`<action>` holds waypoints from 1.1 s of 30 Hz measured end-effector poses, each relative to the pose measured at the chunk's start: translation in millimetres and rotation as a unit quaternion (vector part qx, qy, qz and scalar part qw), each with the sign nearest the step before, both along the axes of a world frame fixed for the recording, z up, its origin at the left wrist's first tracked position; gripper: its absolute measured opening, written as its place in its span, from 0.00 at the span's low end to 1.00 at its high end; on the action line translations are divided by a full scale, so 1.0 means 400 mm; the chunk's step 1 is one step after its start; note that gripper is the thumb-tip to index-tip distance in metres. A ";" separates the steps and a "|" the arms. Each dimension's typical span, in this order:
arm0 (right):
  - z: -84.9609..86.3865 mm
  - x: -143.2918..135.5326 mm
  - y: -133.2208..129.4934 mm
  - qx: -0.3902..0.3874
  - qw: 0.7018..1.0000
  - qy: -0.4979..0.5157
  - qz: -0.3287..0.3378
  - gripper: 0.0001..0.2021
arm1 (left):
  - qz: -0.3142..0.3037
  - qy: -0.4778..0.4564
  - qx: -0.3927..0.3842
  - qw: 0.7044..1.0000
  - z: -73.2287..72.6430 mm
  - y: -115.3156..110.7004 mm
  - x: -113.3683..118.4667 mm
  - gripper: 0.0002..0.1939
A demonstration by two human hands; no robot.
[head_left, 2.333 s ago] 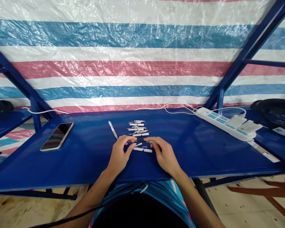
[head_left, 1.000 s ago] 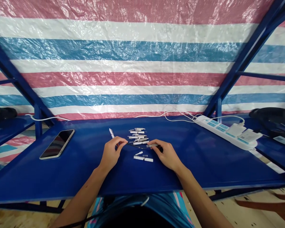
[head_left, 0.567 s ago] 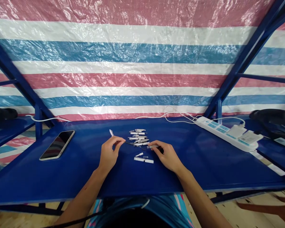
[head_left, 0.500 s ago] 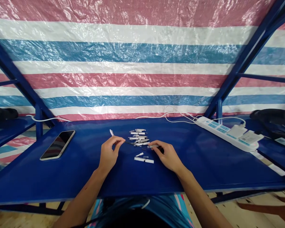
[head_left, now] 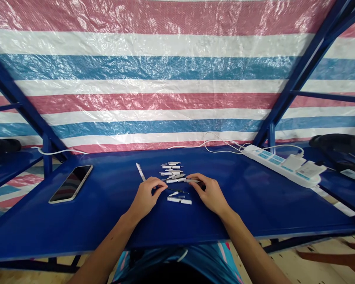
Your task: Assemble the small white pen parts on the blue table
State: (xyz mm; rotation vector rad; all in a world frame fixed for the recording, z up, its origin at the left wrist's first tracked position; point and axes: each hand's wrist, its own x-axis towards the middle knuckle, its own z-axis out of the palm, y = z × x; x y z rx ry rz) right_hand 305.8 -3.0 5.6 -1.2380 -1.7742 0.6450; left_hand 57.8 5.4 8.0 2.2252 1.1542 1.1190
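My left hand (head_left: pixel 150 193) pinches the end of a thin dark pen refill (head_left: pixel 177 191), which points right, just above some small loose parts. My right hand (head_left: pixel 206 190) has its fingers closed on a pale, partly clear pen piece (head_left: pixel 192 180). Between and beyond the hands, several white pens (head_left: pixel 171 173) lie in a stacked column. A white pen barrel (head_left: pixel 180 200) lies nearer me, with a short white part (head_left: pixel 173 193) and a small clear piece (head_left: pixel 181 196) beside it. Another white pen (head_left: pixel 140 172) lies slanted beyond my left hand.
A phone (head_left: pixel 71 184) lies on the left of the blue table (head_left: pixel 106 225). At the right, a white power strip (head_left: pixel 281 165) holds plugged-in chargers, with white cables (head_left: pixel 221 142) near the back edge. Blue metal posts stand at both sides before a striped sheet.
My left hand has moved right and slightly nearer me with the refill, uncovering more of the slanted pen. My right hand has barely moved.
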 end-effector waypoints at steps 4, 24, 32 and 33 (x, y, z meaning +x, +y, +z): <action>-0.001 -0.003 -0.002 -0.020 1.000 0.009 0.004 0.10 | -0.026 0.046 0.017 0.998 -0.003 -0.005 0.003 0.10; -0.040 -0.011 0.015 0.088 0.987 -0.133 -0.036 0.07 | -0.068 0.164 0.066 0.982 0.000 -0.023 0.026 0.03; -0.034 -0.023 0.018 0.084 0.983 -0.158 -0.026 0.10 | -0.050 0.175 0.076 0.980 -0.005 -0.018 0.030 0.03; -0.035 -0.023 0.019 0.080 0.984 -0.157 -0.024 0.10 | -0.049 0.176 0.074 0.980 -0.005 -0.018 0.031 0.03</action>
